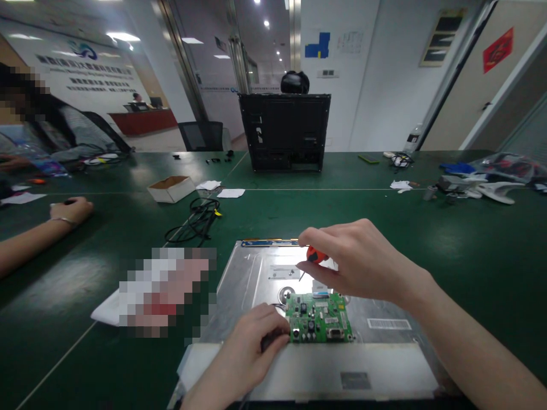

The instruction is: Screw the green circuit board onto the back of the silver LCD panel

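My right hand [359, 259] is closed round a screwdriver [315, 255] with a red and black handle. Its thin shaft points down, above the metal back of a display panel [239, 302]. On that panel lies a green circuit board [318, 319] with chips and connectors. My left hand [252, 344] is at the board's left edge, thumb and fingers curled together. Something dark shows between them, too hidden to name. A short dark wire runs near those fingertips.
A black monitor housing [284, 131] stands upright at the back. Left of the panel are a black cable [199, 219], an open box [171, 189] and a blurred-out packet [158, 290]. Another person's hand [72, 210] rests at the left. Assorted items and a plastic bag [513, 171] lie far right.
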Demonstrator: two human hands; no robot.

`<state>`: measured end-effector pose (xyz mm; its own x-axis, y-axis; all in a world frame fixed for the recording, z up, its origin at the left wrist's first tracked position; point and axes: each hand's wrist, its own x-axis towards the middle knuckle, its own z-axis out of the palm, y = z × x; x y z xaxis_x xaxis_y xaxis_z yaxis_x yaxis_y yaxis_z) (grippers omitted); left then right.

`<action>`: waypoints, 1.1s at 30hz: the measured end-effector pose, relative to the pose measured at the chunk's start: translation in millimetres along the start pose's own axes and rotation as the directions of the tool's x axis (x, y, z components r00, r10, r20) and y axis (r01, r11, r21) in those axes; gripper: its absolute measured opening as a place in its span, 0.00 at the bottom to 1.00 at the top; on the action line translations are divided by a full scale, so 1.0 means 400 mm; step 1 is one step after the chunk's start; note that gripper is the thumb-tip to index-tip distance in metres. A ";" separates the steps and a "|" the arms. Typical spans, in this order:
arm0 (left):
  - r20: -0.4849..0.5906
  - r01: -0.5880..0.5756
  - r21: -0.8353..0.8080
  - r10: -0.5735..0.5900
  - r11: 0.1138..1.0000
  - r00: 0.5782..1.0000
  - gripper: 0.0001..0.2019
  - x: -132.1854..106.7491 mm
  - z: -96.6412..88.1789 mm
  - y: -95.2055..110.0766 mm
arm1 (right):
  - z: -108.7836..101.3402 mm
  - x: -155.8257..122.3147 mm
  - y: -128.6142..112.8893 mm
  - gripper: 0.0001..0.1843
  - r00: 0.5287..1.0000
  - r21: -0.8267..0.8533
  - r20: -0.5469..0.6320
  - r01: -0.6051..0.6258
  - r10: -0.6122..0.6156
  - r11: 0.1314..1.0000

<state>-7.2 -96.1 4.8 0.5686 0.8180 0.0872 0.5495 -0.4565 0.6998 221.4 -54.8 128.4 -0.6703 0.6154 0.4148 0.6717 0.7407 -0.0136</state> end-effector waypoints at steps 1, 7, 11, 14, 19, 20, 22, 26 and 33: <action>-0.002 -0.008 0.004 0.008 1.000 1.000 0.06 -0.003 0.001 0.000 | 0.001 -0.001 0.001 0.09 1.000 0.000 -0.007 0.004 -0.004 1.000; 0.012 -0.030 0.002 0.030 1.000 0.999 0.07 -0.008 0.001 0.004 | -0.008 -0.012 0.003 0.09 1.000 0.014 -0.014 0.013 -0.013 1.000; 0.016 -0.041 -0.020 0.041 0.999 0.999 0.09 -0.007 0.003 0.000 | -0.023 -0.020 -0.005 0.08 1.000 0.047 -0.015 0.020 -0.019 0.999; 0.017 -0.042 -0.022 0.043 0.999 0.999 0.09 -0.008 0.005 -0.004 | -0.030 -0.024 -0.014 0.07 0.999 0.092 0.015 0.043 -0.044 0.995; 0.022 -0.030 -0.027 0.031 0.999 0.999 0.07 -0.011 0.006 -0.005 | -0.030 -0.022 -0.032 0.07 0.990 0.165 0.105 0.075 -0.093 0.984; 0.023 -0.029 -0.025 0.029 0.999 0.999 0.07 -0.011 0.006 -0.005 | -0.030 -0.021 -0.036 0.07 0.988 0.168 0.118 0.078 -0.098 0.983; 0.021 -0.021 -0.016 0.021 1.000 1.000 0.07 -0.011 0.006 -0.005 | -0.029 -0.020 -0.040 0.07 0.986 0.161 0.132 0.083 -0.105 0.984; 0.020 -0.013 -0.008 0.014 1.000 1.000 0.06 -0.010 0.006 -0.004 | -0.030 -0.020 -0.044 0.07 0.983 0.145 0.143 0.092 -0.112 0.985; -0.021 -0.007 -0.024 0.006 1.000 1.000 0.05 -0.013 0.009 -0.006 | -0.022 -0.018 -0.056 0.05 0.972 0.192 0.179 0.115 -0.150 0.975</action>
<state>-9.3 -100.2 0.0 0.5593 0.8222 0.1061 0.5308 -0.4535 0.7159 213.9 -78.3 133.6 -0.8091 0.5354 0.2422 0.5169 0.8445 -0.1400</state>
